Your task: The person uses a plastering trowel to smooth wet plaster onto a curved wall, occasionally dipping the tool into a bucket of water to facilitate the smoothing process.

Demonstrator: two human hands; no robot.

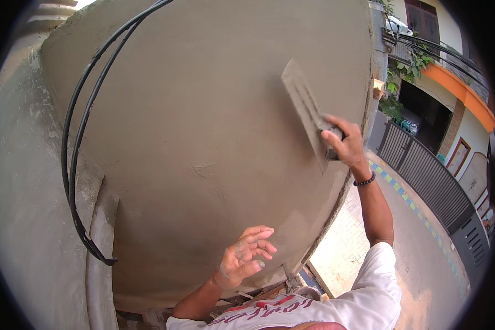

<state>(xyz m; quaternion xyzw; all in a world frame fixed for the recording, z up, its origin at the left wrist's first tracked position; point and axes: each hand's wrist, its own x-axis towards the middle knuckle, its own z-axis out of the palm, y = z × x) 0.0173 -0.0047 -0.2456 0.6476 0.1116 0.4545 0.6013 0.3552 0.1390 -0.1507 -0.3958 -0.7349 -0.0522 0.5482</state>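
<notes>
My right hand (345, 140) is wrapped round the dark handle of a plastering trowel (302, 104). The trowel's long flat blade lies at a slant close to the grey plastered wall (214, 99); whether its whole face touches the wall cannot be made out. Lower down, my left hand (246, 257) is raised in front of the wall with fingers loosely bent and apart, holding nothing. Grey smears mark its fingers and wrist. A rough patch (202, 170) shows in the otherwise smooth plaster left of the trowel.
Two black cables (74, 143) hang in a loop over the wall's left side, beside a grey side wall (27, 181). The plastered wall ends at a rough right edge (363, 93). Beyond and below lie a street (407, 242) and a dark metal gate (423, 170).
</notes>
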